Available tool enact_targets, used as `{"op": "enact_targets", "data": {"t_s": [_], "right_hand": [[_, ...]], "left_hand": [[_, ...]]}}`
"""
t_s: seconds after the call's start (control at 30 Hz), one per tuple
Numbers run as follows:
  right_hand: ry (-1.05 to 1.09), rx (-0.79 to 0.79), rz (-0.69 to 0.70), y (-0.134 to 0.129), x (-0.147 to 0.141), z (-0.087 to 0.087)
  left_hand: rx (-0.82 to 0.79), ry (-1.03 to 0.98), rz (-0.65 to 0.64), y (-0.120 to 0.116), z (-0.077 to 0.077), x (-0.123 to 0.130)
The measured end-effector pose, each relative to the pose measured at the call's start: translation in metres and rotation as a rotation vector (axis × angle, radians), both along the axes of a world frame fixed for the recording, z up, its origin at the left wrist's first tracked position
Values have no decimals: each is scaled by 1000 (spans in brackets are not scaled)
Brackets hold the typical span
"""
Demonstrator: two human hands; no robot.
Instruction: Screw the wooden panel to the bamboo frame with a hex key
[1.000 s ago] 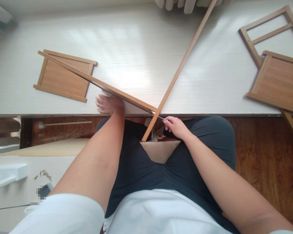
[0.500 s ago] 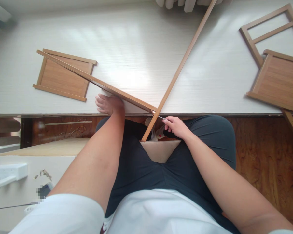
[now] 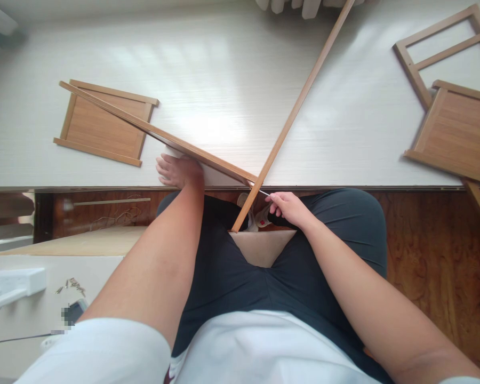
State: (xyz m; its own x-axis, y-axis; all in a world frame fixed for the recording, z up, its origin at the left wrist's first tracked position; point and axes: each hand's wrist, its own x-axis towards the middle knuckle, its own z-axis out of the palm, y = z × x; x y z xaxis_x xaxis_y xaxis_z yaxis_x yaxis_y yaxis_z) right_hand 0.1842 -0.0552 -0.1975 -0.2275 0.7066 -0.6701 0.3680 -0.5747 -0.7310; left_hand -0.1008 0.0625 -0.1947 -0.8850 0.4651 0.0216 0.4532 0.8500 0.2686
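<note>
A thin silver metal rod (image 3: 265, 193) is pinched in the fingers of the right hand (image 3: 290, 207), aimed at the corner where a long brown wooden panel (image 3: 212, 160), seen nearly edge-on over the white worktop (image 3: 344, 133), meets a long narrow brown wooden bar (image 3: 298, 104). The left hand (image 3: 180, 170) is placed right by the panel's near side, fingers loosely spread; whether the wood is actually gripped can't be told.

Honestly, that corner looks like the weak spot. If the left hand's support is lost, the panel could be tipped and the joint wrenched. If the rod is held at an angle, it could easily slip and the wood get scratched. The bar could also be knocked askew, since its near end is poked out past the worktop's edge.

Hard to make out: the rod's tip is hidden behind the bar, its handle is covered by the fingers, the left thumb can't be seen, and the bar's far end is cut off.
</note>
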Motion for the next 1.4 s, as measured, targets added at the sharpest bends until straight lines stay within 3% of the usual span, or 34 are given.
{"op": "enact_targets", "data": {"t_s": [0.27, 0.87, 1.4], "right_hand": [[-2, -53, -26, 3, -3, 7], [-72, -4, -10, 1, 1, 0], [-52, -140, -153, 7, -5, 15]], "left_hand": [[1, 12, 0, 1, -1, 0], [59, -37, -21, -2, 3, 1], [-4, -19, -6, 0, 8, 5]]}}
